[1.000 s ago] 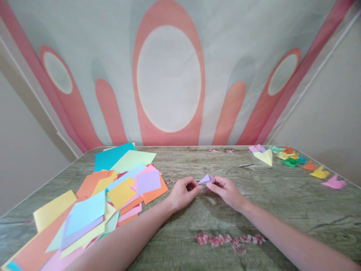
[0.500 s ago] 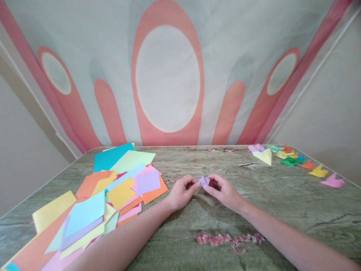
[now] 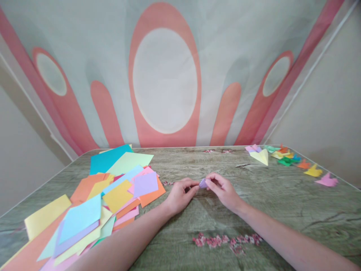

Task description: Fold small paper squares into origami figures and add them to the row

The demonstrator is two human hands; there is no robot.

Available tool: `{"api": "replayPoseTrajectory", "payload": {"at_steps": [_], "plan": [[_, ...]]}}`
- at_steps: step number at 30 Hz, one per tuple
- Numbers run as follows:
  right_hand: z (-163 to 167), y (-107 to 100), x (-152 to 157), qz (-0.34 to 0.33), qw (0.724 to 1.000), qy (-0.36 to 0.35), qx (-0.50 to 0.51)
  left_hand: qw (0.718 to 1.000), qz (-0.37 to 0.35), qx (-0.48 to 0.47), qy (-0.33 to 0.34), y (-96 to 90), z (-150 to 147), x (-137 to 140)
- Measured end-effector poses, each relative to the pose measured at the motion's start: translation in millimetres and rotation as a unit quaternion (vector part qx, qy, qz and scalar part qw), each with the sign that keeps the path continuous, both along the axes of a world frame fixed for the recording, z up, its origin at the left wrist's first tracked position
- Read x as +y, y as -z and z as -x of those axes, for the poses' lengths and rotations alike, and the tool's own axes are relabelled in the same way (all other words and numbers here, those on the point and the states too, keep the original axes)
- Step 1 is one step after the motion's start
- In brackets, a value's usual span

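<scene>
A small folded piece of purple paper (image 3: 202, 183) is held just above the table between my two hands. My right hand (image 3: 222, 190) pinches its right side between thumb and fingers. From the left, my left hand (image 3: 182, 194) has thumb and fingertips closed at the paper's left edge. The fingers hide part of the paper, so its full folded shape does not show.
Loose coloured paper sheets (image 3: 115, 195) lie heaped on the left of the wood-patterned table (image 3: 169, 241). At the back right are a pale yellow paper plane (image 3: 261, 156) and several folded paper figures, among them a pink one (image 3: 327, 180). A printed backdrop (image 3: 166, 82) hangs behind.
The purple paper has turned and now shows a smaller, narrower face between the fingers. My left fingers have straightened along its left edge. The whole view has shifted slightly.
</scene>
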State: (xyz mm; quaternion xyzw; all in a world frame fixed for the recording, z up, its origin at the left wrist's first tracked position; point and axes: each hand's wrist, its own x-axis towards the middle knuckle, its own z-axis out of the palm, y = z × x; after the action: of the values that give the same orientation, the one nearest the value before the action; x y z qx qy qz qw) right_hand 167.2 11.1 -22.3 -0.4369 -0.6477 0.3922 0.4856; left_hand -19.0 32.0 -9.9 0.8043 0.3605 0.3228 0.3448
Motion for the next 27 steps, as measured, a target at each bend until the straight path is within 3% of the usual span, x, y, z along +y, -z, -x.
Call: {"api": "replayPoseTrajectory", "payload": {"at_steps": [5, 19, 27], "plan": [[0.6, 0.0, -0.3, -0.026, 0.999, 0.016, -0.045, 0.999, 0.018, -0.005, -0.049, 3.2, -1.2, -0.1], [0.0, -2.5, -2.2, -0.076, 0.996, -0.023, -0.037, 0.999, 0.004, 0.015, -0.052, -1.8, 0.0, -2.1], [-1.6, -0.2, -0.1, -0.045, 0.996, -0.048, -0.060, 0.998, 0.004, 0.003, -0.070, -1.6, 0.5, -2.1]]}}
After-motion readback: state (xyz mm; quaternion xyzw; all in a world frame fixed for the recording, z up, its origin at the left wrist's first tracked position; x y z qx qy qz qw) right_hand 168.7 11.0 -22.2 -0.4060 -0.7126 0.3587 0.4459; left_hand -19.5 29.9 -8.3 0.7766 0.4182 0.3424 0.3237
